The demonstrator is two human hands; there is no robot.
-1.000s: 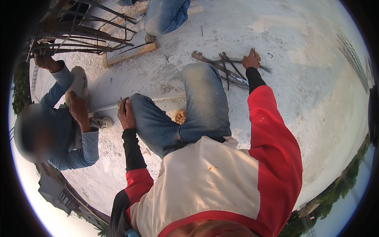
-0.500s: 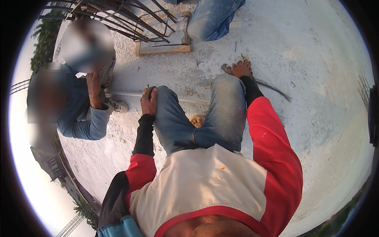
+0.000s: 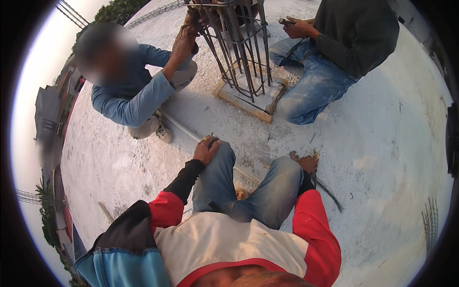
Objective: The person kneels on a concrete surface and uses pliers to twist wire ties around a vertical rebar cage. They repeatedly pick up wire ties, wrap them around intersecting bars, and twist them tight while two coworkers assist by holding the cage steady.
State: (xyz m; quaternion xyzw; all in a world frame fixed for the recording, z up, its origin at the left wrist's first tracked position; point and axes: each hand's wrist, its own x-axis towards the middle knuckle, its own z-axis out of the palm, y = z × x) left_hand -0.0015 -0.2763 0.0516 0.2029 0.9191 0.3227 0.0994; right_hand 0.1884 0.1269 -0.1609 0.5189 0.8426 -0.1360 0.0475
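My left hand [image 3: 206, 150] rests on my bent left knee [image 3: 217, 165], its fingers lying over the denim. Something small and thin pokes up by its fingertips, too small to make out. Low beside my right knee [image 3: 286, 173], my right hand [image 3: 308, 163] is closed around a bundle of thin dark wires [image 3: 329, 193], whose loose ends trail towards the lower right. A small brownish piece shows at the far side of that hand; its kind is unclear. My right fingers are partly hidden.
Ahead stands a rebar column cage [image 3: 241, 52] in a wooden frame [image 3: 244, 106]. A person in blue [image 3: 138, 95] crouches left with hands on the bars; another in dark clothing [image 3: 354, 43] kneels right, holding a small tool. A pale strip [image 3: 181, 128] lies on the concrete floor [image 3: 377, 153].
My view has tilted up, bringing more of the rebar cage and both co-workers into sight. My left hand stays on my knee and my right hand stays low by the wires.
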